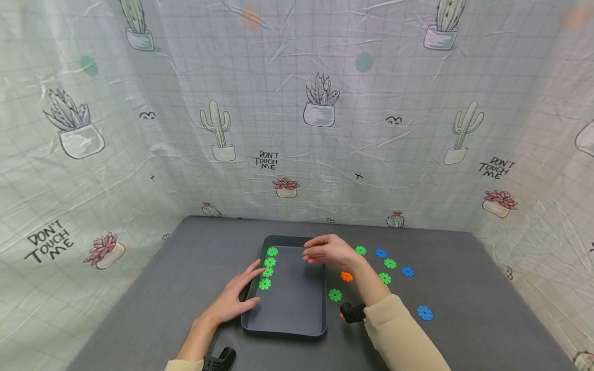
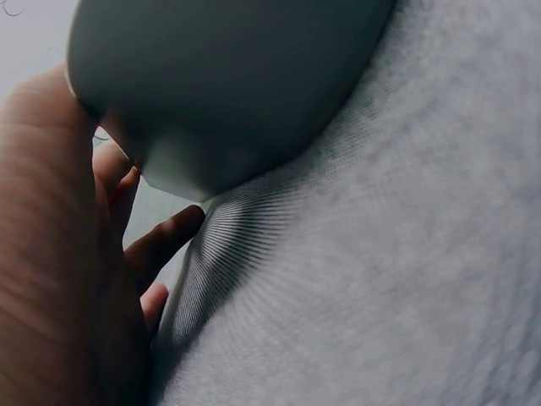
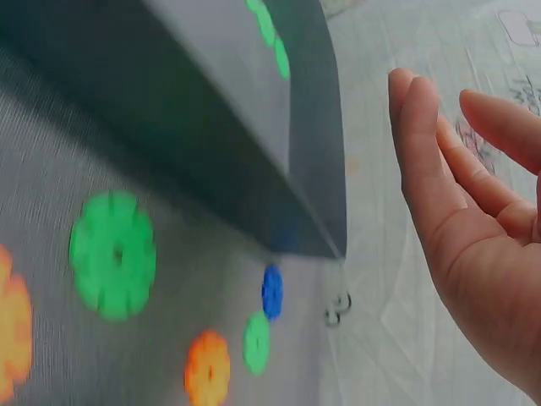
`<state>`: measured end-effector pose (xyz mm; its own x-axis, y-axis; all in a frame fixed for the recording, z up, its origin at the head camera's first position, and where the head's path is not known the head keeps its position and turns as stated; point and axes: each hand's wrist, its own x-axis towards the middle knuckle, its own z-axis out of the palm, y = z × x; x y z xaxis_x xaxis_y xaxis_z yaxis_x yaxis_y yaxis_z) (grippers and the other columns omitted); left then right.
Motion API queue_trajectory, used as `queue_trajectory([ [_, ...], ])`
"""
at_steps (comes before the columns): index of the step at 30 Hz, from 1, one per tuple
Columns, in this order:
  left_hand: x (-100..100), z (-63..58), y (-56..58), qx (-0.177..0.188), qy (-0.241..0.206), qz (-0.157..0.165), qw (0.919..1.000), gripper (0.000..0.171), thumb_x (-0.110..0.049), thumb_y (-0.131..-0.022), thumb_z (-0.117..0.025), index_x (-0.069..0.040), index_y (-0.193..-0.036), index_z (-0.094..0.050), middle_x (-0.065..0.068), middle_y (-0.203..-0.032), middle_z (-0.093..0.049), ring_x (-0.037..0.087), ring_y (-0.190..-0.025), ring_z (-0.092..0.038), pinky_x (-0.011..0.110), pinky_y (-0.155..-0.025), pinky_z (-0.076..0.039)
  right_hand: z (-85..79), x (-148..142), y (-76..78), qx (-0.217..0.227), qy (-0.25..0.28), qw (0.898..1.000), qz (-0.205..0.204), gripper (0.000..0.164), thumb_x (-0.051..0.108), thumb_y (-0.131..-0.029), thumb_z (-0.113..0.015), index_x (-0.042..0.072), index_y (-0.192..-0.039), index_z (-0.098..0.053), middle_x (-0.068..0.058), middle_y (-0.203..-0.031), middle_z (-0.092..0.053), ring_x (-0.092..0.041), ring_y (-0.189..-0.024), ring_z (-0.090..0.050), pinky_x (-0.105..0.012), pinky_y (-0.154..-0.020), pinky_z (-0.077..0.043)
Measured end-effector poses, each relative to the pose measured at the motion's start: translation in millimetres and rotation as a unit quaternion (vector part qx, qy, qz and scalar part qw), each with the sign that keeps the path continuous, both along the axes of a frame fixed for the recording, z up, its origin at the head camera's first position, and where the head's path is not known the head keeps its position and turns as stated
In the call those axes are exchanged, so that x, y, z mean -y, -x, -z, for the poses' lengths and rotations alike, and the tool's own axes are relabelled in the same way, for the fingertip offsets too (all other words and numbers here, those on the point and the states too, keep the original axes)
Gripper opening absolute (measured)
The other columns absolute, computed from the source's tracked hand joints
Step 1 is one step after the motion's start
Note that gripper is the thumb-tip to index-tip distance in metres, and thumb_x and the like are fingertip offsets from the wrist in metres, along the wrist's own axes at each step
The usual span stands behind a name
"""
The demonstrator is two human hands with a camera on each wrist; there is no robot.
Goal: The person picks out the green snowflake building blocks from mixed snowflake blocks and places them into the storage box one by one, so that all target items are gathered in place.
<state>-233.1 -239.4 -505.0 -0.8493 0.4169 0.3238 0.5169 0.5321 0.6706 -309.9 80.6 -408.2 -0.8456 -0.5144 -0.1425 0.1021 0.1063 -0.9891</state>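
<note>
A dark grey rectangular tray point(image 1: 294, 304) lies on the table, with a column of several green notched discs point(image 1: 265, 284) along its left side. Over the tray's left rim reaches my left hand point(image 1: 228, 300), fingers spread and straight, a fingertip overlapping one green disc in the head view. In the left wrist view its fingers point(image 2: 156, 245) show beside the tray's outer wall. My right hand point(image 1: 330, 251) is above the tray's far right part. Seen from the right wrist, its fingers point(image 3: 420, 127) are extended, the thumb stands apart, and nothing is between them.
Right of the tray, loose discs are scattered on the grey table point(image 1: 464, 288): green point(image 1: 335, 295), orange point(image 1: 346, 276) and blue point(image 1: 424, 313). My right forearm passes over some of them. A printed curtain point(image 1: 362, 196) hangs behind the table and at both sides.
</note>
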Motion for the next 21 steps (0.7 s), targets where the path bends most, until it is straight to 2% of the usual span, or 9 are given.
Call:
queue_trajectory([
  [7, 2, 0.1, 0.5, 0.002, -0.005, -0.002, 1.0000, 0.066, -0.021, -0.090, -0.071, -0.009, -0.151, -0.048, 0.009, -0.165, -0.027, 0.046, -0.144, -0.029, 0.076, -0.103, -0.020, 3.8, -27, -5.0, -0.010, -0.026, 1.000, 0.011, 0.036, 0.006, -0.099, -0.062, -0.012, -0.129, -0.058, -0.028, -0.118, -0.067, -0.037, -0.108, -0.067, -0.040, -0.092, -0.053],
  [14, 2, 0.6, 0.1, 0.012, -0.003, -0.004, 0.9999, 0.068, -0.021, -0.088, -0.072, -0.011, -0.151, -0.048, 0.005, -0.165, -0.026, 0.043, -0.145, -0.029, 0.074, -0.104, -0.021, 10.2, -41, -12.0, -0.018, -0.033, 0.999, 0.001, 0.037, 0.007, -0.100, -0.061, -0.012, -0.131, -0.058, -0.031, -0.122, -0.064, -0.030, -0.104, -0.069, -0.041, -0.092, -0.053],
  [21, 1, 2.2, 1.7, 0.011, -0.003, -0.002, 0.9999, 0.069, -0.022, -0.088, -0.072, -0.012, -0.152, -0.048, 0.004, -0.165, -0.026, 0.042, -0.145, -0.028, 0.074, -0.104, -0.021, 14.7, -56, -18.9, -0.030, -0.051, 0.998, -0.006, 0.042, 0.012, -0.101, -0.060, -0.015, -0.134, -0.054, -0.027, -0.122, -0.065, -0.032, -0.107, -0.067, -0.043, -0.094, -0.052],
])
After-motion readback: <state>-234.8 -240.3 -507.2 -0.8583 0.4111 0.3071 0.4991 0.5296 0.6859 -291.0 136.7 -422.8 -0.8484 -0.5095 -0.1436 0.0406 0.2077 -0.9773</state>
